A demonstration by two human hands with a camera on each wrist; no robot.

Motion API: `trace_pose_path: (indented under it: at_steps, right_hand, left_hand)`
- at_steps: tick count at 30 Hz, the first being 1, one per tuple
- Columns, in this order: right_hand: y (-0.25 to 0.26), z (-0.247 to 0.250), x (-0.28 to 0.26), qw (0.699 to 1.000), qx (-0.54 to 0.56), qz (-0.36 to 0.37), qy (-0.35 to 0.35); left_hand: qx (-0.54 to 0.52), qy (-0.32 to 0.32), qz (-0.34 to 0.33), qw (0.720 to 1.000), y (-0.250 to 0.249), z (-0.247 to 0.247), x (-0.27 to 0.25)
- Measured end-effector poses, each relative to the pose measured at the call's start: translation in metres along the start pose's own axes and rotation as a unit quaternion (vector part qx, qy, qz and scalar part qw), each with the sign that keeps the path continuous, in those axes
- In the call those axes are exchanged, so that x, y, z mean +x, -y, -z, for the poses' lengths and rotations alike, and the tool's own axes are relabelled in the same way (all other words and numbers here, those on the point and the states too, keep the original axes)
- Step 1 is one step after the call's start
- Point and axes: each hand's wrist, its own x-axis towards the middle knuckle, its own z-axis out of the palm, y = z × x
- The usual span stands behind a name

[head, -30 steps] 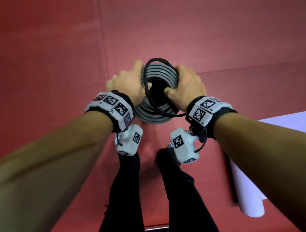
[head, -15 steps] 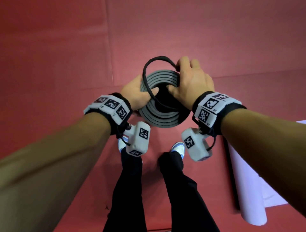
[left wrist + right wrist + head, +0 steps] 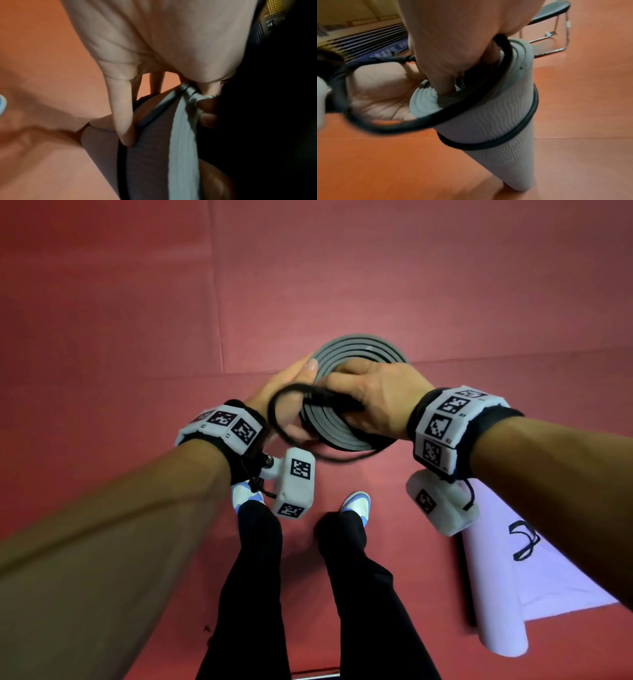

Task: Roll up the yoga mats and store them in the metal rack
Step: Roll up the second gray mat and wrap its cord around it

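A rolled grey yoga mat (image 3: 356, 350) stands on end on the red floor, in front of my feet. A black elastic cord (image 3: 496, 143) circles the roll a little below its top, and a loose loop of the cord (image 3: 277, 419) hangs out to the left over my left hand. My right hand (image 3: 373, 402) lies across the top of the roll, fingers curled into its core and gripping the cord. My left hand (image 3: 291, 385) presses flat against the roll's left side, fingers (image 3: 123, 121) straight down along it, thumb up by the rim.
A pale lilac mat (image 3: 496, 594), partly rolled, lies on the floor at the right with another black cord (image 3: 524, 542) on it. My shoes (image 3: 356, 503) stand just behind the grey roll. A black chair (image 3: 553, 10) stands further off.
My right hand has come from the roll's far rim across its top, dragging the cord loop over to the left. My left thumb has left the core and now lies outside the rim.
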Motion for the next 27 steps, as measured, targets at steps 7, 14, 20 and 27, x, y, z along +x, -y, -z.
trace_pose_path:
  at_steps: [7, 14, 20, 27]
  right_hand:
    - [-0.011, -0.001, -0.012, 0.995, -0.059, 0.075, -0.015]
    - [0.001, 0.01, -0.014, 0.989, -0.141, -0.003, 0.035]
    - [-0.004, 0.019, -0.008, 0.964, -0.065, -0.256, -0.015]
    - [-0.002, 0.023, 0.009, 0.952, 0.157, -0.239, 0.111]
  left_hand:
    - [-0.043, 0.005, 0.031, 0.999, -0.005, -0.011, 0.0]
    - [-0.067, -0.013, 0.043, 0.997, -0.005, -0.021, -0.005]
    - [0.166, -0.066, 0.02, 0.984, 0.005, -0.008, 0.007]
    - [0.171, -0.13, 0.078, 0.974, 0.005, 0.015, 0.01]
